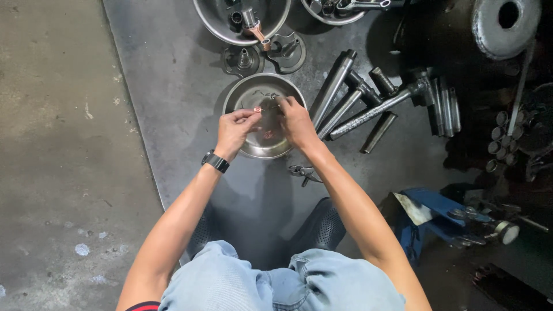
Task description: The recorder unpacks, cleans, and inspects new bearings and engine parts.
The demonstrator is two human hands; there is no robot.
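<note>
Dark, oil-stained metal sheeting (184,115) covers the workshop floor at the centre of the head view, with bare grey concrete (57,144) running down the left of the frame. A person squats over the sheet, knees in pale denim at the bottom edge, both bare hands raised above a round steel bowl (247,98) just above the frame's centre. The left hand (235,131), a black watch (215,162) on its wrist, pinches a small copper-coloured ring (257,109) between thumb and fingertips, its grip closed tight on the piece. The right hand (296,122) hovers beside it over the bowl, fingers curled and pressed together on something too small to make out; whether that grip holds anything cannot be told. More small reddish parts (268,135) lie in the bowl beneath the hands. Right of the bowl, long steel shafts and tubes (345,98) lie fanned across the sheet. Pliers (302,171) rest on the sheet just below the bowl, near the right forearm. Along the top edge sit two larger steel bowls (230,31) filled with metal parts, with two small flanged fittings (265,55) between them and the near bowl. A heavy round metal disc (506,26) fills the upper right corner, and a blue metal tool (438,210) lies at lower right.
</note>
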